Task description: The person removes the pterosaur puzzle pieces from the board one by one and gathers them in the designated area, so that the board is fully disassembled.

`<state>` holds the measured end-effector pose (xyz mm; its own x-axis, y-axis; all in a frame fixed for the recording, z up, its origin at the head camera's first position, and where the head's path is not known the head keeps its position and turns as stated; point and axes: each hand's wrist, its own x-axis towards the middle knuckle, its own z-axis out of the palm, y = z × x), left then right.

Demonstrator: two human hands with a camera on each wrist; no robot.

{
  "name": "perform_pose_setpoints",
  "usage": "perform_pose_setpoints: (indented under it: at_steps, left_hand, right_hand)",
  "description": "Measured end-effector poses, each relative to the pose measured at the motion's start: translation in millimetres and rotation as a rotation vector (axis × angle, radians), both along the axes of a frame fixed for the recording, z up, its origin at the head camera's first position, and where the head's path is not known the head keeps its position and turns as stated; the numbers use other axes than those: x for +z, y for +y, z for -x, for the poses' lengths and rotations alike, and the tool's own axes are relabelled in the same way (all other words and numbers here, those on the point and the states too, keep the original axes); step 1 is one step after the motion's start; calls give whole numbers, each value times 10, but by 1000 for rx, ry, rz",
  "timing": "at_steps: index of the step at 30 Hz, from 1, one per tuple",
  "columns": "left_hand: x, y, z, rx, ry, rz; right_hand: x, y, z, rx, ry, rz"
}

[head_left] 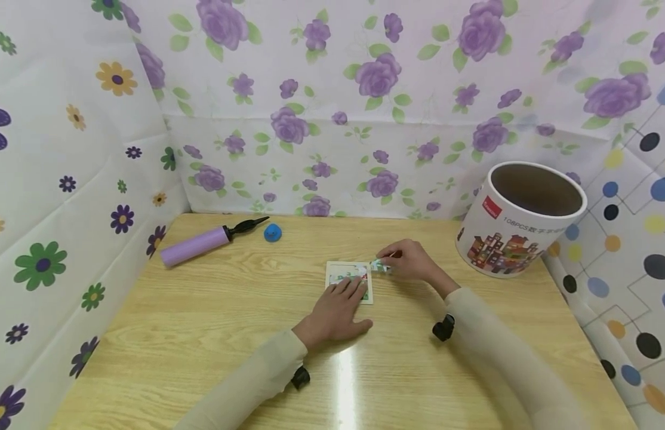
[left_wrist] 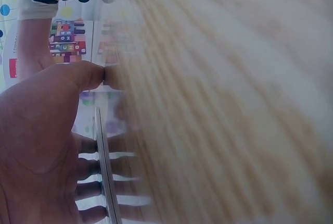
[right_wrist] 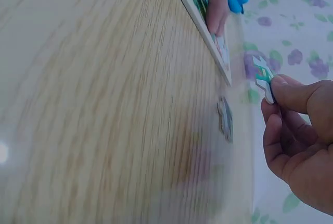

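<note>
A small square puzzle board [head_left: 369, 300] with a pale frame and a green-and-white picture lies mid-table. My left hand [head_left: 338, 312] rests flat on it, fingers straight and thumb spread to the side; they hide much of the picture. In the left wrist view the fingers [left_wrist: 89, 168] reach over the board's thin edge. Just right of the board, my right hand [head_left: 410, 260] pinches a small white-and-green puzzle piece [right_wrist: 264, 78] between thumb and fingertips, raised above the table. Another loose puzzle piece [right_wrist: 225, 120] lies on the wood below it in the right wrist view.
At the back right stands a large white bucket [head_left: 512, 230] with a printed building picture. A purple hand pump [head_left: 197, 246] with a black nozzle and a small blue toy [head_left: 272, 232] lie at the back left. Flowered cloth [head_left: 322, 161] hangs along the table's back edge.
</note>
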<state>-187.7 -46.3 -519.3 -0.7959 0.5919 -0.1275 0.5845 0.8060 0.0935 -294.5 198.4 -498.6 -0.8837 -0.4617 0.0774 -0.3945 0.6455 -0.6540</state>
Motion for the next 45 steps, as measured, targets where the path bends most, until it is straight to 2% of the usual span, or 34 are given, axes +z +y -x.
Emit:
perform_pose_setpoints:
  at_steps: [9, 20, 34, 45]
  left_hand:
    - [-14, -13, -2, 11, -5, 12]
    - [-41, -11, 5, -7, 12, -1]
    - [-16, -10, -6, -11, 21, 4]
    - [-20, -19, -5, -11, 20, 2]
  right_hand:
    - [8, 309, -23, -51, 19, -12]
    - [-93, 531, 5, -82, 48, -51]
    - [-211, 581, 52, -89, 5, -105]
    - [-271, 581, 87, -86, 17, -114]
